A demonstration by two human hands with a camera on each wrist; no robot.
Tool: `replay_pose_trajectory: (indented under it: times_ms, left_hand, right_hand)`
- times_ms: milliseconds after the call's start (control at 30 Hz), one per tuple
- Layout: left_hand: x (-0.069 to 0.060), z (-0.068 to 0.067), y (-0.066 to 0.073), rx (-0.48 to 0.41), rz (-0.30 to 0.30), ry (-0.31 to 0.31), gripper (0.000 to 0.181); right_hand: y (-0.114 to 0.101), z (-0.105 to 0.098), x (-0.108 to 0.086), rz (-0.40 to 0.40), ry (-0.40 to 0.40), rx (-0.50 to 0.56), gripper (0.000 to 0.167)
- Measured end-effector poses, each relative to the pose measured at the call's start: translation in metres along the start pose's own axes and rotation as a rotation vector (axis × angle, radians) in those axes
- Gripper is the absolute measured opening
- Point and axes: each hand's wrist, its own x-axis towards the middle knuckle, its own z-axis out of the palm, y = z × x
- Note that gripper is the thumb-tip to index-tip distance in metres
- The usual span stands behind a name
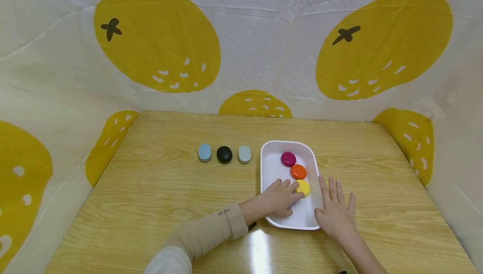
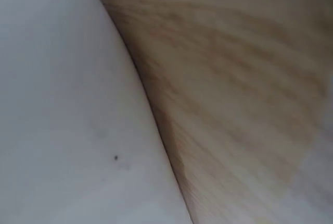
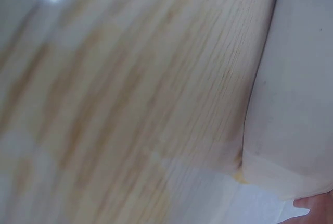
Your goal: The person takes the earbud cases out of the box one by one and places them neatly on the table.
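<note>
My left hand [image 1: 282, 198] reaches into the white tray [image 1: 266, 160], its fingers bent beside the yellow disc [image 1: 303, 187]. A sliver of a purple piece [image 1: 294, 203] shows between the thumb and index finger; most of it is hidden by the hand. An orange disc [image 1: 298, 172] and a magenta disc [image 1: 288, 159] lie above the yellow one in a slanting line. Along the tray's right side, my right hand [image 1: 336, 213] rests with fingers straight and spread, its thumb against the rim. Both wrist views show mostly blurred pale surface and wood.
Left of the tray, a blue block [image 1: 205, 152], a round black piece [image 1: 224, 154] and a pale green block [image 1: 244, 154] stand in a row on the wooden table [image 1: 158, 190]. A white cloth with yellow fruit prints [image 1: 260, 39] hangs behind and at both sides.
</note>
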Motion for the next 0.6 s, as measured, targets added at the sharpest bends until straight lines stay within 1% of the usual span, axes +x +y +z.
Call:
replay_pose_trajectory:
  times_ms: [233,367,467,533,600]
  left_hand:
    - [0.002,0.005,-0.001,0.001,0.015,0.068,0.043]
    - [0.001,0.001,-0.004,-0.004,0.014,0.119,0.040]
    - [-0.002,-0.005,-0.012,-0.019,-0.010,0.184,0.039]
    - [-0.005,-0.010,-0.022,-0.039,-0.037,0.238,0.037]
    - [-0.011,-0.016,-0.035,-0.049,-0.080,0.286,0.039]
  right_hand:
    - [0.001,0.000,0.000,0.001,-0.003,0.000,0.078]
    - [0.001,0.000,0.000,0.006,-0.010,0.006,0.079]
    - [0.000,-0.001,0.000,0.008,-0.013,0.007,0.079]
    - [0.000,-0.001,0.000,0.009,-0.017,0.007,0.079]
    - [0.000,-0.002,0.000,0.010,-0.018,0.010,0.079]
